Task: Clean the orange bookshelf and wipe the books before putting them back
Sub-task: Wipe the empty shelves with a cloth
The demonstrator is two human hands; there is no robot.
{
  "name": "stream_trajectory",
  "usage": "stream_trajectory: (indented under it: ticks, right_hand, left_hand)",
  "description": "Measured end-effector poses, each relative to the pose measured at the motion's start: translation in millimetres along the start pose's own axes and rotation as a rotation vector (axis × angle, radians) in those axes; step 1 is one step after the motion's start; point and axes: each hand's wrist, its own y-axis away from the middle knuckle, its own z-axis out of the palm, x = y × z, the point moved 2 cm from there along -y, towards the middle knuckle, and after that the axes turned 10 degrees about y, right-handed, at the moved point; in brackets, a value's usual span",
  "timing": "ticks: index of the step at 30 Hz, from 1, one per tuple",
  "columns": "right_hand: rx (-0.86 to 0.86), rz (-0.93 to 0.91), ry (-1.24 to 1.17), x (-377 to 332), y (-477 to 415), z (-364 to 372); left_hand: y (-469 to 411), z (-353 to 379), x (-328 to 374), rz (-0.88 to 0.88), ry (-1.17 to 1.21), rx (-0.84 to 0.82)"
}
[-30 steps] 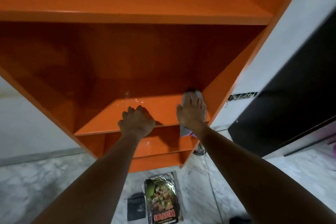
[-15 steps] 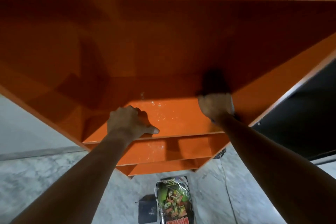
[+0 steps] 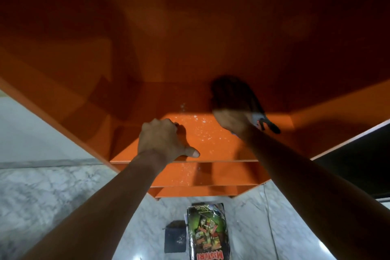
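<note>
Head view shows me the right hand [image 3: 232, 120] has slid from the front right corner of the shelf board [image 3: 223, 150] towards the back, carrying the grey cloth [image 3: 256, 119] under it. Its fingers are lost in shadow and blur, so I cannot tell whether they lie flat or curl. The left hand [image 3: 166, 139] stays where it was — fingers curled, holding nothing, thumb out, braced near the board's front edge. Pale specks [image 3: 200, 129] lie between the hands, so I judge this level of the orange bookshelf [image 3: 190, 27] only partly wiped. A green-covered book [image 3: 207, 232] lies on the marble floor [image 3: 63, 196] below — not yet put back.
</note>
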Motion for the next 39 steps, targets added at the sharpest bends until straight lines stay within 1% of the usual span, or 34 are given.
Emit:
stream_trajectory:
  ticks: [3, 6, 10, 12, 13, 16, 18, 22, 24, 26, 28, 29, 31, 33, 34, 36, 37, 38, 39]
  right_hand:
    - [-0.038, -0.189, -0.089, -44.9, -3.9, -14.3]
    - [-0.083, -0.326, -0.154, -63.7, 2.5, -22.1]
    - [-0.088, -0.366, -0.305, -69.5, 33.0, -40.5]
    - [-0.151, -0.356, -0.331, -70.8, 51.7, -48.5]
    - [-0.177, -0.345, -0.342, -70.9, 60.9, -51.2]
    - [-0.172, -0.287, -0.411, -71.3, 88.1, -62.2]
    - [-0.151, -0.25, -0.412, -72.2, 104.9, -64.2]
    - [-0.127, -0.091, -0.449, -86.6, 142.7, -74.5]
    - [-0.141, -0.078, -0.551, -94.4, 152.0, -79.4]
    - [-0.188, -0.118, -0.692, -103.1, 151.8, -85.6]
    - [-0.254, -0.126, -0.864, -110.5, 143.6, -93.0]
    - [-0.256, -0.103, -0.948, -114.1, 135.9, -98.0]
    - [-0.172, 0.033, -1.098, -116.1, 114.4, -104.9]
    - [-0.073, 0.22, -1.215, -114.8, 86.4, -108.6]
    - [-0.032, 0.299, -1.22, -112.8, 72.4, -109.4]
    - [-0.006, 0.394, -1.116, -109.3, 52.2, -102.5]
    - [-0.038, 0.424, -1.032, -107.3, 45.0, -95.7]
    - [-0.104, 0.446, -0.919, -104.8, 39.8, -84.6]
    - [-0.196, 0.451, -0.752, -105.0, 35.6, -71.6]
  left_hand:
    - [7.4, -1.3, -0.5, 0.049, -0.04, 0.016]
    - [10.5, -3.6, 0.4, 0.056, -0.034, -0.005]
    - [17.0, -8.7, -3.1, 0.058, 0.024, -0.029]
    - [22.1, -11.1, -8.7, 0.065, 0.078, -0.057]
    - [24.0, -11.8, -10.7, 0.069, 0.102, -0.068]
    - [34.0, -6.9, -16.7, 0.061, 0.236, -0.116]
    - [44.2, 0.5, -21.5, 0.04, 0.337, -0.099]
    - [73.1, 9.3, -35.2, 0.034, 0.455, 0.103]
    - [86.9, 7.8, -42.2, -0.021, 0.581, 0.199]
    - [96.8, 6.3, -52.8, -0.135, 0.705, 0.319]
    - [104.2, 4.7, -64.6, -0.317, 0.775, 0.449]
    - [107.9, 2.4, -71.2, -0.423, 0.792, 0.501]
    - [109.8, -1.4, -81.1, -0.596, 0.86, 0.576]
    - [104.5, -0.8, -93.0, -0.687, 0.921, 0.585]
    - [99.0, 1.2, -98.3, -0.694, 0.936, 0.547]
    - [89.7, 2.9, -105.7, -0.633, 0.96, 0.456]
    - [87.2, 3.5, -109.0, -0.605, 0.956, 0.438]
    - [86.9, 3.7, -111.2, -0.584, 0.943, 0.436]
    - [86.6, 4.6, -113.6, -0.573, 0.916, 0.449]
